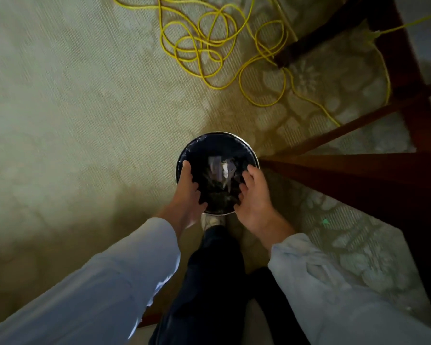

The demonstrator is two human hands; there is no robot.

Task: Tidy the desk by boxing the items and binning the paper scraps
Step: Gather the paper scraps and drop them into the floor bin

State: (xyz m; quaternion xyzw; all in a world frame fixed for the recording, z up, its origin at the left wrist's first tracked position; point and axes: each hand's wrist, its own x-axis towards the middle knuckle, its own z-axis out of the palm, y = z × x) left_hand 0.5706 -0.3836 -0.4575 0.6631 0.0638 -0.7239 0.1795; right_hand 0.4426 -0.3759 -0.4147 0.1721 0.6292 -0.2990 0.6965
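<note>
The bin (217,141) stands on the carpet, pale paper scraps (222,170) lying in its dark liner. The left hand (188,190) at its nine o'clock and the right hand (255,195) at three hover above the rim. Their fingers are loosely curled and hold nothing visible, probably placed so scraps drop inside.

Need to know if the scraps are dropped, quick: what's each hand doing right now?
Left hand: open, holding nothing, over the bin.
Right hand: open, fingers loosely curled, holding nothing.
</note>
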